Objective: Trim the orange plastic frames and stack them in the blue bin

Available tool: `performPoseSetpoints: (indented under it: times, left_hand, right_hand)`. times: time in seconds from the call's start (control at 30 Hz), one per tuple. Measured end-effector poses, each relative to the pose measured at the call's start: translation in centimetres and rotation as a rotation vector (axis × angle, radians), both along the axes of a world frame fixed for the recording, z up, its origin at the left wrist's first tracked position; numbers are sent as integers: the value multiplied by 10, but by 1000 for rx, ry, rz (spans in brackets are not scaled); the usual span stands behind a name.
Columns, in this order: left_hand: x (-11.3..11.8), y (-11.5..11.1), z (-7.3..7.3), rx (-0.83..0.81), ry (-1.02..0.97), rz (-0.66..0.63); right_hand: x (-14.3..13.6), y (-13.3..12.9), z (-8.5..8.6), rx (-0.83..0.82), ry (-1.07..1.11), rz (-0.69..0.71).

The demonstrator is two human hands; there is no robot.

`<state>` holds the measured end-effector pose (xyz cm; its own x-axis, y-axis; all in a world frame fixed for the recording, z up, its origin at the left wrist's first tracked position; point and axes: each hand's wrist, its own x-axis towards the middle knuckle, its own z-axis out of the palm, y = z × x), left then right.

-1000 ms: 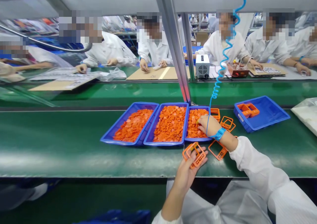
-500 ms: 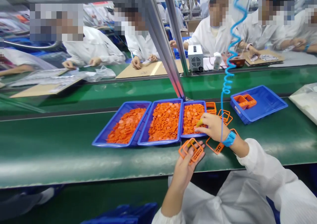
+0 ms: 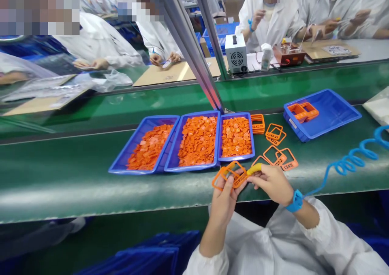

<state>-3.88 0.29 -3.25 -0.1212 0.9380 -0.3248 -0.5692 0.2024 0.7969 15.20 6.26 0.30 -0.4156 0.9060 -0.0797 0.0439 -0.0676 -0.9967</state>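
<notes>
My left hand grips a couple of overlapping thin orange plastic frames with small slots along one bar, held just above the bench's front part. At their right end is my right hand, a yellow cover on one finger and a blue wrist strap on the wrist. Its thumb and forefinger are pinched close to the slotted bar; whatever they hold is too small to make out. Beyond my hands stands a blue tray of small orange pieces. More loose orange frames lie beside my right hand.
Two more blue trays of orange pieces stand to the left. A stack of orange frames is behind. On the right sits a blue tray with frames in one corner. The coiled blue cord runs right; a metal post rises ahead.
My right hand has come back from the right-hand tray of small pieces to the frames in my left hand. The coiled cord has swung to the right, and the view has shifted.
</notes>
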Motion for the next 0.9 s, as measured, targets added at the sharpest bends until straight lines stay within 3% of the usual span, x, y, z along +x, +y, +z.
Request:
performPoseSetpoints:
  times: [0.27,0.63,0.73,0.9]
  left_hand:
    - [4,0,5,26,-13,8]
    - [8,2,5,119,-14,18]
    - [8,2,7,115,4,-16]
    - [10,0,11,135,43,-72]
  right_hand:
    - [-7,-9,-6,171,-55,-122]
    - [3,3,6,436,-175,43]
    - [2,3,7,388,-160,52]
    - [1,1,-1,124,-52,19]
